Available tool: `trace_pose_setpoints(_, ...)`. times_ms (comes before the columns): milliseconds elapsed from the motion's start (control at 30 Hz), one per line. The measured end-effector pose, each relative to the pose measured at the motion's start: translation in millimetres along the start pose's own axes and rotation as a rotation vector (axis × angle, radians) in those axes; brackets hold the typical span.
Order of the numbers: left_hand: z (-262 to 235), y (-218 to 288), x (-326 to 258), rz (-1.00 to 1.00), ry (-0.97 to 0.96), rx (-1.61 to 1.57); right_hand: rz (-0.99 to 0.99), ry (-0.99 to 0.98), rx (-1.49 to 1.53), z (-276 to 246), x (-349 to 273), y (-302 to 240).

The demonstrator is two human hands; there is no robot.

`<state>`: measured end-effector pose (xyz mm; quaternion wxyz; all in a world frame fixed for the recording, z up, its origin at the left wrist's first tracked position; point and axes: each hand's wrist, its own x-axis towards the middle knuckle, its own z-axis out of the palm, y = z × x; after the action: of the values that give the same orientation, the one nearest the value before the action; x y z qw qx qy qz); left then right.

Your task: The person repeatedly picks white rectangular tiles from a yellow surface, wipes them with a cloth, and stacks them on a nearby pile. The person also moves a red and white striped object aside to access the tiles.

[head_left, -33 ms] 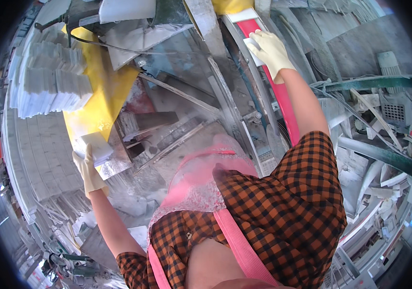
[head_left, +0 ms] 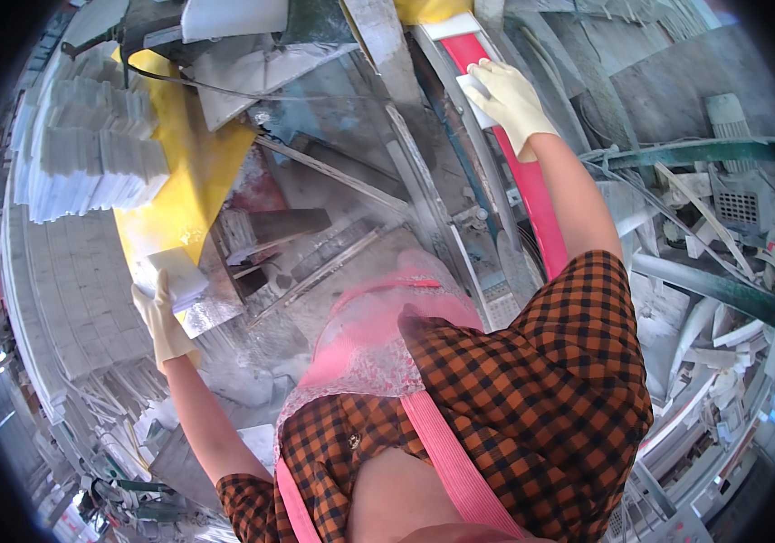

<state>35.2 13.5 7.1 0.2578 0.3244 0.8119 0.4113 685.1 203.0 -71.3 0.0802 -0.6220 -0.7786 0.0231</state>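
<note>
My left hand [head_left: 161,319], in a cream glove, grips a small stack of square white tiles [head_left: 175,273] with the thumb over its top face. The stack is at the near end of a yellow sheet [head_left: 170,213]. Farther off on the right, my gloved right hand [head_left: 510,100] is closed over a flat white tile [head_left: 471,89] on a long red strip [head_left: 531,199] set in a metal frame. Its fingers curl over the tile's far side, and the hand hides most of the tile.
Tall stacks of thin white slabs [head_left: 89,154] stand at the left beside the yellow sheet. Metal bars and a plank [head_left: 333,176] cross the middle, coated with pale dust. A green rail [head_left: 704,156] and broken white offcuts [head_left: 722,362] lie at the right.
The view has shifted very slightly. Both hands keep the same hold on the white tiles.
</note>
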Motion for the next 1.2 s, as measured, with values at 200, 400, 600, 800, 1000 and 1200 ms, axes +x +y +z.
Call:
trace_pose_setpoints(200, 10.7, 32.5, -36.2, -0.06, -0.039, 0.005, -0.154, -0.344, 0.032, -29.5, -52.5, 25.6)
trace_pose_setpoints(400, 8.7, 23.1, -24.9, -0.023, -0.047, -0.057, -0.183, -0.4, -0.099, -40.6, -57.6, 23.4)
trace_pose_setpoints(600, 5.8, 13.7, -19.1, -0.003, -0.11, -0.056, -0.32, -0.516, -0.133, -60.7, -50.5, 27.3)
trace_pose_setpoints(800, 11.5, 32.3, -34.8, -0.078, -0.02, -0.055, -0.117, -0.531, -0.345, -76.3, -56.2, 7.7)
trace_pose_setpoints(1000, 10.2, 39.7, -38.9, -0.085, -0.066, -0.075, -0.055, -0.506, -0.341, -77.8, -62.6, 1.9)
trace_pose_setpoints(1200, 11.1, 35.7, -37.2, -0.058, -0.048, -0.047, -0.106, -0.537, -0.306, -79.1, -66.7, 0.9)
